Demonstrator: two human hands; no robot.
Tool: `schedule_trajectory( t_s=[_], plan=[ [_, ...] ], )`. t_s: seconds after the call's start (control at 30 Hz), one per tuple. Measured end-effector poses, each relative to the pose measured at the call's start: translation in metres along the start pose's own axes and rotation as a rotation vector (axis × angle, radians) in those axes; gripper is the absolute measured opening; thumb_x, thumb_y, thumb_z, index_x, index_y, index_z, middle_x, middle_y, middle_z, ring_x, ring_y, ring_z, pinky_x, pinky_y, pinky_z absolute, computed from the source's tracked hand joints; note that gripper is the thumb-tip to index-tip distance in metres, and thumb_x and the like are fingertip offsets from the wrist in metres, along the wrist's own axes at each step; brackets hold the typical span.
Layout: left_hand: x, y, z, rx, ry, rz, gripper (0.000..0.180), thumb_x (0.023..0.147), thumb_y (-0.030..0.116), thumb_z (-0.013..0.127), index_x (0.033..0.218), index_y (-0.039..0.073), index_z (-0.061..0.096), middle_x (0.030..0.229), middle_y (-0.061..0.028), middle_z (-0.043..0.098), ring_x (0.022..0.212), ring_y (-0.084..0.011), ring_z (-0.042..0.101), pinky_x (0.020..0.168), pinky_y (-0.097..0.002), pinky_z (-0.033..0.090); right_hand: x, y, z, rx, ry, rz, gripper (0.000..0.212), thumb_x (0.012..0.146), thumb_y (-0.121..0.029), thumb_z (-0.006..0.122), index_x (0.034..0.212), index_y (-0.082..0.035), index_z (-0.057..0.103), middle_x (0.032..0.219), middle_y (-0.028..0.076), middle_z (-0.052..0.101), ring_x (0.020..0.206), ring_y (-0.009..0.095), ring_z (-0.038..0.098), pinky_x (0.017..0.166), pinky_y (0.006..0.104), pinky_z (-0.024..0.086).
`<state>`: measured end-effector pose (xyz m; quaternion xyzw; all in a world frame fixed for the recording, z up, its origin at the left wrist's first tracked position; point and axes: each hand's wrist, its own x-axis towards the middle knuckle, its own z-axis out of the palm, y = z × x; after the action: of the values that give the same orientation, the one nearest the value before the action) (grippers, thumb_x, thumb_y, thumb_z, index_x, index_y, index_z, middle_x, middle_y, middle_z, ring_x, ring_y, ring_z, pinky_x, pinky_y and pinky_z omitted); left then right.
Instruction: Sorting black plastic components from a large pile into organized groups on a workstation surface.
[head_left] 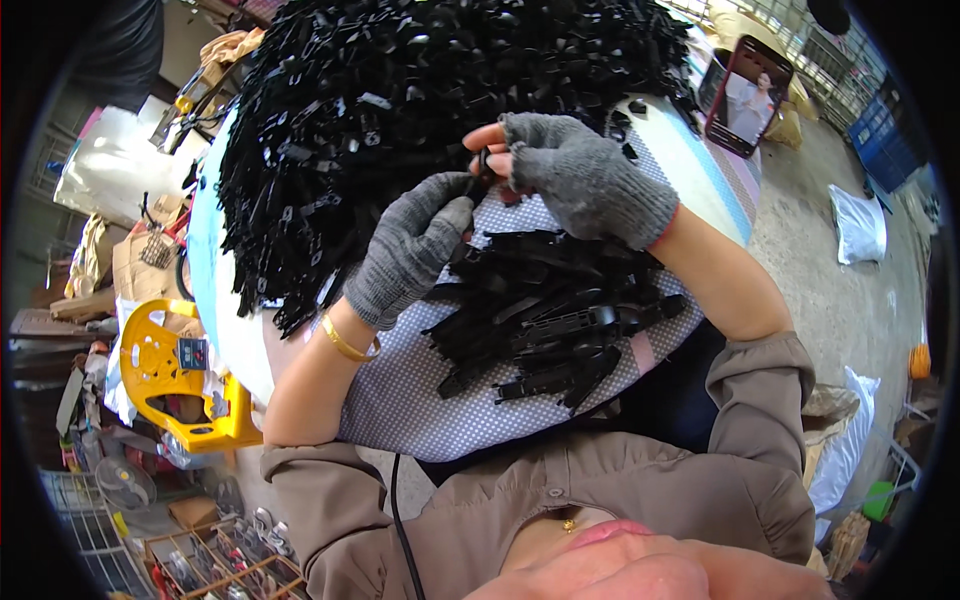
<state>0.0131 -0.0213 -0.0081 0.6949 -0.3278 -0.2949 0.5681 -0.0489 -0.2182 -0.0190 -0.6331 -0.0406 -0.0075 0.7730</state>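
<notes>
My left hand, in a grey knitted glove, meets my right hand over the table. The right glove leaves the fingertips bare. Pinched between the fingers of both hands is a small black plastic piece, mostly covered by them, so its exact shape cannot be made out. A big heap of black plastic parts rises just beyond my hands. Closer to me, a smaller pile of black plastic pieces, some long and clip-like, lies on the dotted tablecloth.
A phone stands upright at the table's right edge. On the left are a yellow plastic chair with a small dark box on it, and a fan. White bags and a blue crate are on the right. A black cable hangs before me.
</notes>
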Motion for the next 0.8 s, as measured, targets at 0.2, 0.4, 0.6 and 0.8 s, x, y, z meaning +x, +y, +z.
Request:
schedule_trajectory(
  t_s=[0.2,0.4,0.6,0.8],
  plan=[
    [-0.004,0.006,-0.003,0.035,-0.014,0.004,0.03,0.088,0.019,0.057,0.113,0.002,0.058,0.072,0.0029,0.054,0.063,-0.0033,0.049,0.057,-0.0172,0.044,-0.001,-0.003,-0.004,-0.182,0.006,0.068,0.024,0.086,-0.023,0.06,0.098,-0.002,0.062,0.084,0.006,0.062,0.075,0.014,0.061,0.069,0.0264,0.051],
    [-0.002,0.002,-0.009,-0.055,-0.057,-0.027,0.031,0.088,0.019,0.057,0.115,0.003,0.058,0.063,0.0052,0.051,0.056,-0.0017,0.046,0.051,-0.016,0.041,-0.004,-0.01,0.004,-0.141,0.131,0.154,0.023,0.087,-0.027,0.06,0.085,-0.005,0.061,0.075,0.003,0.061,0.064,0.01,0.055,0.059,0.0235,0.046],
    [-0.002,0.002,-0.006,-0.005,-0.021,0.0,0.033,0.09,0.022,0.054,0.116,0.003,0.057,0.061,0.006,0.046,0.051,0.0,0.04,0.046,-0.014,0.034,-0.006,-0.012,0.008,-0.252,0.129,0.12,0.027,0.086,-0.032,0.06,0.08,-0.005,0.062,0.07,0.002,0.061,0.06,0.007,0.05,0.057,0.0214,0.043],
    [-0.001,0.001,-0.003,0.094,0.004,0.001,0.03,0.089,0.021,0.054,0.113,0.003,0.059,0.061,0.0064,0.046,0.052,-0.0005,0.039,0.046,-0.0148,0.033,-0.008,-0.006,0.01,-0.326,0.166,0.043,0.029,0.085,-0.033,0.061,0.08,-0.005,0.063,0.069,0.002,0.06,0.063,0.008,0.053,0.058,0.0224,0.045]
  ],
)
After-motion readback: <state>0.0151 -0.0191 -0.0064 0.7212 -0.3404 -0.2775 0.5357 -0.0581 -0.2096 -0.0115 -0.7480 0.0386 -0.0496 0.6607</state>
